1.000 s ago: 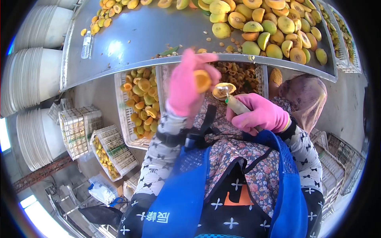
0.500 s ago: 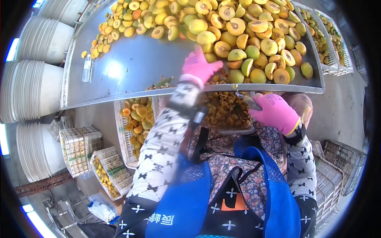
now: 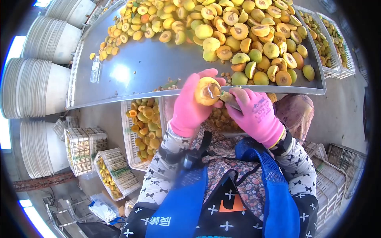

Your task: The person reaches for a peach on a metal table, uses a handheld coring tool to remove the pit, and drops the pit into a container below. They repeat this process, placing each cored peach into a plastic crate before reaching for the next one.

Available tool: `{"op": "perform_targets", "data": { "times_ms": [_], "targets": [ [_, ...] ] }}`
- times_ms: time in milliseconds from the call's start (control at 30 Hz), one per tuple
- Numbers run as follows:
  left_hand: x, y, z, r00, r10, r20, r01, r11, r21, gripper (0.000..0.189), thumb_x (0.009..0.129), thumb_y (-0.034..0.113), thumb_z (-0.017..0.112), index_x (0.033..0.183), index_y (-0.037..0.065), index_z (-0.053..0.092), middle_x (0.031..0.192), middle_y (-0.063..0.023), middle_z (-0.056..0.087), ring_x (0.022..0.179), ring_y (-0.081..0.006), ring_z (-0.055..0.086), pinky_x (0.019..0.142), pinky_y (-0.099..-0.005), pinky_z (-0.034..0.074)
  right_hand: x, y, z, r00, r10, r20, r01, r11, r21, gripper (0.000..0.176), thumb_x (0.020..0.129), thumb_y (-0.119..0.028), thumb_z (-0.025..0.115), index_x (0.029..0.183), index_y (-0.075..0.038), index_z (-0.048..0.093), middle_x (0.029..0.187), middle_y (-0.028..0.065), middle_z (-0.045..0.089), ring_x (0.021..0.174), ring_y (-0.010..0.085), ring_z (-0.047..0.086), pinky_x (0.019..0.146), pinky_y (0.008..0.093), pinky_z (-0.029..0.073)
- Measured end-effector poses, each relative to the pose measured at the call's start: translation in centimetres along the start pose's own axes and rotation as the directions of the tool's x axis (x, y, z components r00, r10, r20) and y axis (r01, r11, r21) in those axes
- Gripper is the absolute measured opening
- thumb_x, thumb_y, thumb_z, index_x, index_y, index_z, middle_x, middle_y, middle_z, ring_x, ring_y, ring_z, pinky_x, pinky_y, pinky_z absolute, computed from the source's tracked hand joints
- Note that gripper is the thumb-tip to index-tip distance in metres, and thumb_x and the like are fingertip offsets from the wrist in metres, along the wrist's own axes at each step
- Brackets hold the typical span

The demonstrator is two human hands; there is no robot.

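Observation:
My left hand (image 3: 190,105), in a pink glove, holds a yellow fruit half (image 3: 206,91) with its cut side facing the right. Closed round the handle of a small tool (image 3: 230,99) is my right hand (image 3: 257,115), also in a pink glove. The tool's thin metal loop touches the hollow of the fruit half. Both hands are at the near edge of the metal table (image 3: 151,75), above a crate of small fruit pieces (image 3: 223,121). Many cut yellow fruit halves (image 3: 239,31) are heaped on the table.
A crate of fruit halves (image 3: 129,139) stands below the table at the left. A clear bottle (image 3: 95,69) is on the table's left side. Stacked white tubs (image 3: 51,85) line the far left. More crates stand at the right (image 3: 329,178).
My left hand has come back from the heap toward my body and now holds a fruit half. My right hand has moved left, bringing the tool to the fruit.

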State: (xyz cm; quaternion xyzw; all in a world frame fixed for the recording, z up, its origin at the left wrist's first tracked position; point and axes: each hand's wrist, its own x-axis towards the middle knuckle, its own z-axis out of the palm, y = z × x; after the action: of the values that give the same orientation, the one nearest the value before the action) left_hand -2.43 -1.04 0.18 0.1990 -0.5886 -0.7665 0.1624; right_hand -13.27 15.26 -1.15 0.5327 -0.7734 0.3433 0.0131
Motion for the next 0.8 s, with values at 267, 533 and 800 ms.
{"op": "perform_targets", "data": {
  "times_ms": [267,533,800],
  "targets": [
    [-1.7,0.2,0.3,0.996,-0.076,0.049,0.089,0.932,-0.350,0.032,0.107,0.016,0.041,0.134,0.001,0.047,0.115,-0.0128,0.063,0.100,-0.0193,0.064,0.071,-0.0268,0.055,-0.4,-1.5,-0.3,0.995,0.055,0.078,-0.048,0.995,-0.093,0.040,0.080,-0.022,0.073,0.114,-0.007,0.058,0.093,0.0110,0.066,0.084,0.0311,0.066,0.074,0.0428,0.048],
    [-2.4,-0.3,1.4,0.999,0.013,-0.050,-0.009,0.996,0.086,0.032,0.098,0.005,0.051,0.130,0.004,0.050,0.109,-0.0089,0.065,0.093,-0.0165,0.064,0.071,-0.0277,0.054,-0.7,-0.5,0.2,0.986,-0.035,0.163,0.072,0.972,-0.223,0.029,0.081,-0.021,0.070,0.103,-0.008,0.056,0.082,0.0100,0.062,0.076,0.0320,0.064,0.072,0.0436,0.047],
    [-2.3,-1.5,1.7,0.987,-0.046,-0.152,0.041,0.998,-0.038,0.032,0.102,0.028,0.053,0.119,0.001,0.057,0.105,-0.0113,0.067,0.094,-0.0181,0.064,0.078,-0.0311,0.052,-0.6,-1.0,0.1,0.949,0.032,0.315,-0.033,0.999,-0.001,0.025,0.082,-0.018,0.066,0.099,-0.005,0.051,0.079,0.0162,0.061,0.073,0.0388,0.063,0.061,0.0477,0.048]
  ]
}}
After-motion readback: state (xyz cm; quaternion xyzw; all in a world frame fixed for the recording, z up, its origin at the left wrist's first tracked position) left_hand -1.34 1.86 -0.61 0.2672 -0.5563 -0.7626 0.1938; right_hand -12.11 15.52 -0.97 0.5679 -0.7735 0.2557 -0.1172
